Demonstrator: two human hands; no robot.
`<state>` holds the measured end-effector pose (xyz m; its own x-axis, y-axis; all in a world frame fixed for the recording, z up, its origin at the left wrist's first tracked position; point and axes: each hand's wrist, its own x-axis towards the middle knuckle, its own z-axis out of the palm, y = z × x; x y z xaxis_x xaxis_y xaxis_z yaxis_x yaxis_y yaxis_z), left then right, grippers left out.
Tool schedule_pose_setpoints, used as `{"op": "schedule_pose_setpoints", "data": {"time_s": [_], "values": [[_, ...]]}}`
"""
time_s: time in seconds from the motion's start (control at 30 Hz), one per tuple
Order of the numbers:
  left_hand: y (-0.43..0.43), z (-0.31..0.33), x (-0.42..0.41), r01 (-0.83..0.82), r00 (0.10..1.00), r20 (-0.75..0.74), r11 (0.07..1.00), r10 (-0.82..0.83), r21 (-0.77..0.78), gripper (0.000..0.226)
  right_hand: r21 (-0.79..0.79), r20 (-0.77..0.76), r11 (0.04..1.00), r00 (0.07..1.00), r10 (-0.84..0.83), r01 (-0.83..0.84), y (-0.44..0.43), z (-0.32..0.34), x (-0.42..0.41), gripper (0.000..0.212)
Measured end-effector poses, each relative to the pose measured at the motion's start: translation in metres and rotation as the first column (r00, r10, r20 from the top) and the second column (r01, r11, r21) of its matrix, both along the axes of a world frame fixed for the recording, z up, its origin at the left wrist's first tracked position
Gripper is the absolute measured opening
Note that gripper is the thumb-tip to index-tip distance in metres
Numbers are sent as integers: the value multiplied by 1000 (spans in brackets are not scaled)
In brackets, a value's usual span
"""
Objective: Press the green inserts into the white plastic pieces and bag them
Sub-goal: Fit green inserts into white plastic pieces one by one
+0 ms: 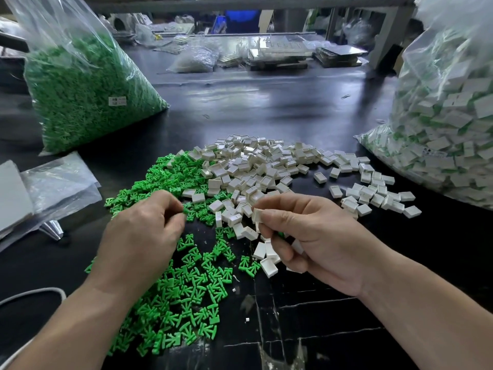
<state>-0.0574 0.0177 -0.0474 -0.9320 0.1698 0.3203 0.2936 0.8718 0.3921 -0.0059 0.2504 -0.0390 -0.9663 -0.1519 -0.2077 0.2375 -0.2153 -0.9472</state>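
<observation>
Green inserts point(173, 284) and white plastic pieces point(266, 166) lie heaped side by side on a dark counter point(266, 102), with two bare hands working over them.

The green heap spreads at near left and the white heap at centre, and the two mingle where they meet. The left hand point(144, 236) hovers over the green heap, its fingers point(173, 206) curled, thumb and forefinger pinching one insert at the heap's edge. The right hand point(309, 236) pinches one white piece between thumb and forefinger, and its curled fingers point(277, 249) cradle several more. A clear bag of green parts point(88, 102) slumps at far left. A bulging bag of white pieces showing green point(448, 129) stands at right. Flat clear bags point(58, 182) lie at the left edge.
</observation>
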Motion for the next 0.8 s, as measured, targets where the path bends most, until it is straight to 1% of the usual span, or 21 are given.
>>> {"op": "schedule_pose_setpoints", "data": {"time_s": [0.03, 0.07, 0.13, 0.17, 0.23, 0.33, 0.4, 0.57, 0.67, 0.73, 0.77, 0.8], "values": [[6, 2, 3, 45, 998, 42, 991, -50, 126, 9, 30, -19, 1000, 1000, -3, 3, 0, 0, 0, 7], [12, 3, 7, 82, 991, 85, 963, -107, 256, 8, 62, -39, 998, 999, 0, 2, -1, 0, 0, 7], [21, 3, 14, 129, 961, 152, 862, -230, 490, 4, 119, -68, 993, 998, 12, -3, -1, -1, 1, 7], [25, 4, 18, 145, 940, 172, 800, -296, 582, 5, 137, -74, 991, 997, 16, -5, -1, -1, 1, 9], [30, 4, 25, 171, 901, 179, 703, -395, 691, 19, 165, -80, 986, 996, 26, -13, 0, -2, 2, 14], [33, 4, 29, 177, 874, 170, 623, -455, 762, 24, 195, -96, 980, 994, 58, -38, -1, -1, 3, 13], [33, 4, 31, 179, 871, 160, 604, -464, 777, 24, 210, -112, 976, 991, 76, -51, -1, -1, 3, 14], [36, 5, 34, 162, 889, 147, 598, -434, 785, 20, 239, -152, 969, 984, 97, -59, 0, 0, 4, 21], [37, 6, 38, 180, 908, 120, 631, -402, 754, 19, 243, -187, 967, 975, 122, -75, -1, 0, 5, 21], [37, 6, 38, 184, 909, 113, 629, -401, 755, 17, 240, -205, 967, 970, 130, -78, 0, -1, 6, 20], [37, 6, 38, 177, 898, 122, 602, -422, 779, 17, 227, -204, 970, 970, 132, -84, 0, -1, 6, 19], [37, 6, 38, 157, 879, 138, 551, -456, 820, 17, 205, -198, 974, 971, 134, -93, 0, 0, 6, 20]]}}
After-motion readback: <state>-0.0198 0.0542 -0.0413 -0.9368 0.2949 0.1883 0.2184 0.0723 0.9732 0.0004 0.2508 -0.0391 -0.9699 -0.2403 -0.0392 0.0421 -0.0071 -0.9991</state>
